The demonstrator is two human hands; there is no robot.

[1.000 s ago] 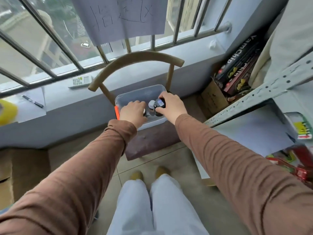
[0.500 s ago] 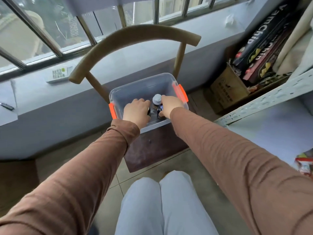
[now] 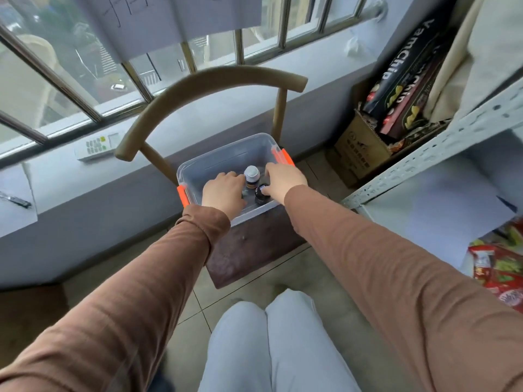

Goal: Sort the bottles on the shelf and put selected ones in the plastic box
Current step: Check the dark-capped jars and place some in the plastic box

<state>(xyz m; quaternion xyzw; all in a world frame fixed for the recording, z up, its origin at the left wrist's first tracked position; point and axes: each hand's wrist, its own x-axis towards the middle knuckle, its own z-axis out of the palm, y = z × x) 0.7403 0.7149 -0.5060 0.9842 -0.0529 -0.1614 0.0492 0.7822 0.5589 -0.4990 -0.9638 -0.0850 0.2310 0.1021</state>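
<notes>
Head view looks down on both hands reaching into the clear plastic box (image 3: 198, 168), which sits on the seat of a wooden chair (image 3: 209, 83) below the window.

Inside the box, a bottle with a pale cap (image 3: 251, 176) stands upright at about 12 o'clock from a dark bottle (image 3: 261, 193), the two close together; whether they touch I cannot tell.

The right hand (image 3: 283, 181) sits at roughly 3 o'clock of the dark bottle with its fingers resting against the cap. Whether it grips or has let go is unclear.

The left hand (image 3: 223, 190) lies at 9 o'clock of the bottles, knuckles up and fingers curled downward. What it holds, if anything, is hidden beneath it.

My judgement is that the placing step is in hand: selected bottles are being set down in the box.

The next move likely calls for releasing each bottle gently so neither tips, lifting both hands clear of the rim, then turning toward the metal shelf (image 3: 441, 142) at 3 o'clock for another pick.
</notes>
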